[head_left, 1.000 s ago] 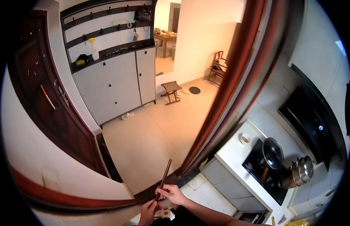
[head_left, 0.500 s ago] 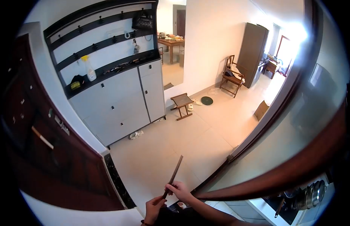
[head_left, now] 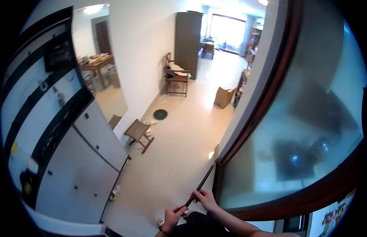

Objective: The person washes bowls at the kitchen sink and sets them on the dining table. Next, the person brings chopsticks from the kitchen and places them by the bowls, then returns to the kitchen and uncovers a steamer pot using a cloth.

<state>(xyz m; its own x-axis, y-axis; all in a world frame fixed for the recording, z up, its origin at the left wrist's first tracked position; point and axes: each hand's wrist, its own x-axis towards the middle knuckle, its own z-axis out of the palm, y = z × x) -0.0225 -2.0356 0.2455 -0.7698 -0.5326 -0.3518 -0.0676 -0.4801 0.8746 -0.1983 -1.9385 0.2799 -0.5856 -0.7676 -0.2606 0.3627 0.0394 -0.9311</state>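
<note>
While the left hand (head_left: 173, 217) pinches dark chopsticks (head_left: 201, 183), the right hand (head_left: 207, 200) pinches them too — farther along.

the right hand (head_left: 207, 200) is held ahead of the left hand (head_left: 173, 218), both with fingers (head_left: 198, 194) pinched, right forearm (head_left: 235, 223) bare

Low in the centre of the frame, the chopsticks (head_left: 202, 182) slant up from the left hand (head_left: 173, 216) through the right hand (head_left: 206, 198). The cabinet (head_left: 80, 166) fills the lower left; the mirror (head_left: 106, 94) is above right of it. Up from the stool (head_left: 138, 129), left of centre, come the disc (head_left: 160, 114) and chair (head_left: 177, 78). The box (head_left: 224, 97) is right of the chair, the door (head_left: 278, 130) at far right.
</note>
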